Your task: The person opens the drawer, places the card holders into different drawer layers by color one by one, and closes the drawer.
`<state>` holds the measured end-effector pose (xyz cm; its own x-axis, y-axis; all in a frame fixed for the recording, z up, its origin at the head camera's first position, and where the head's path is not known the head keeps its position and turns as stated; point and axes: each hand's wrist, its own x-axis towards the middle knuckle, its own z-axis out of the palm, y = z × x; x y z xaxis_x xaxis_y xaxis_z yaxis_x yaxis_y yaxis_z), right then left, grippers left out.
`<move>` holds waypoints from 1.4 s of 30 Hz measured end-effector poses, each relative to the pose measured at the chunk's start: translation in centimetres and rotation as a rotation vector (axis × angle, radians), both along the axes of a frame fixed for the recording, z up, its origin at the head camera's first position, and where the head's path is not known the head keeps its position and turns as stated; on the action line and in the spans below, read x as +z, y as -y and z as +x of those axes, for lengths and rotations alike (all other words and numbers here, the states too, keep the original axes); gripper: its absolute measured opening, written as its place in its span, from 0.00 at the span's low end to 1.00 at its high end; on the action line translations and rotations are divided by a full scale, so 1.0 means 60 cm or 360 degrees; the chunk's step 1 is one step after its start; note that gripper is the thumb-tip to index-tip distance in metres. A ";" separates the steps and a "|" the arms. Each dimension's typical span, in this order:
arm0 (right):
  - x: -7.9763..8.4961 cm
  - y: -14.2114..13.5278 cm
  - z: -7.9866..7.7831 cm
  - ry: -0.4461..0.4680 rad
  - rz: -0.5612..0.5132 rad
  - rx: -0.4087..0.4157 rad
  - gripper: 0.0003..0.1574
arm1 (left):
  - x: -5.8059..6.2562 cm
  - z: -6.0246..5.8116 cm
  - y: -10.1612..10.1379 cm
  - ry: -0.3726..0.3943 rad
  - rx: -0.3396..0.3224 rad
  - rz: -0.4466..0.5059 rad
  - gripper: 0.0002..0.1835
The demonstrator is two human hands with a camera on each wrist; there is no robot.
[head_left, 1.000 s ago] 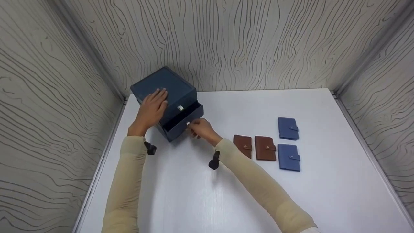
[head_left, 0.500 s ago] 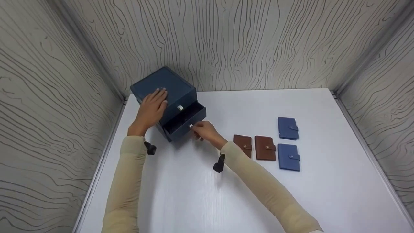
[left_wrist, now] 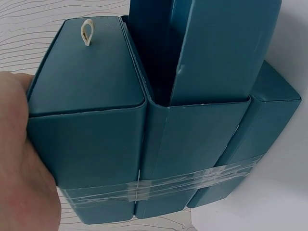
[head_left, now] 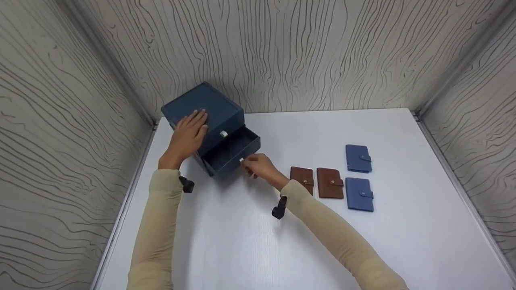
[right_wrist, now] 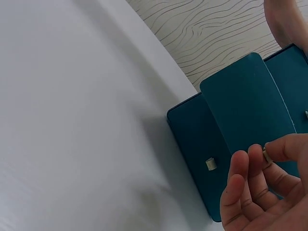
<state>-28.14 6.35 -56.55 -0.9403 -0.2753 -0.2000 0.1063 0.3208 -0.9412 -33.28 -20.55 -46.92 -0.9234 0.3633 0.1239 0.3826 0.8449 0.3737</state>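
Note:
A dark blue-green drawer box (head_left: 201,102) of three tiers stands at the back left, set at an angle. My left hand (head_left: 187,139) rests on its top with fingers spread flat. The middle drawer (left_wrist: 224,53) sticks out, its dark interior bare in the head view. By thumb and fingertips, my right hand (head_left: 260,167) pinches the small pale pull tab (right_wrist: 267,156) on that drawer's front. Both other drawers are in; the top one's loop tab (left_wrist: 87,32) and the bottom one's tab (right_wrist: 211,164) show.
Two brown snap-strap wallets (head_left: 330,183) lie right of my right forearm, which partly covers the nearer one. Beyond them are two blue wallets (head_left: 359,194). Clear tape (left_wrist: 192,181) runs across the box's side. Patterned walls (head_left: 282,56) border the white table (head_left: 225,237).
The middle drawer has slid farther out toward the lower right, with my right hand moving along on its tab. My left hand has stayed on the box top.

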 end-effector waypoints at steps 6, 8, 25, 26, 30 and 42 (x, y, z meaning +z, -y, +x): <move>-0.004 -0.013 0.011 0.0002 0.0001 0.0008 0.16 | 0.000 0.001 -0.001 -0.0010 -0.0006 0.0021 0.30; -0.005 -0.017 0.014 0.0003 0.0007 0.0013 0.15 | -0.001 0.001 -0.001 -0.0020 -0.0006 0.0017 0.30; -0.010 -0.039 0.031 -0.0031 0.0022 0.0040 0.19 | -0.004 0.001 -0.001 -0.0035 0.0004 0.0005 0.30; -0.010 -0.040 0.032 -0.0034 0.0024 0.0037 0.19 | -0.004 0.001 -0.001 -0.0029 0.0005 0.0005 0.30; -0.010 -0.044 0.036 -0.0028 0.0024 0.0036 0.20 | -0.005 0.000 -0.001 -0.0022 0.0006 0.0007 0.30; -0.010 -0.056 0.049 0.0011 0.0029 0.0024 0.18 | -0.003 0.001 -0.001 -0.0037 0.0010 0.0026 0.30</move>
<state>-25.20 9.72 -57.17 -0.9348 -0.2854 -0.2115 0.1079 0.3392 -0.9345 -33.23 -20.47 -47.12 -0.9225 0.3550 0.1516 0.3860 0.8412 0.3786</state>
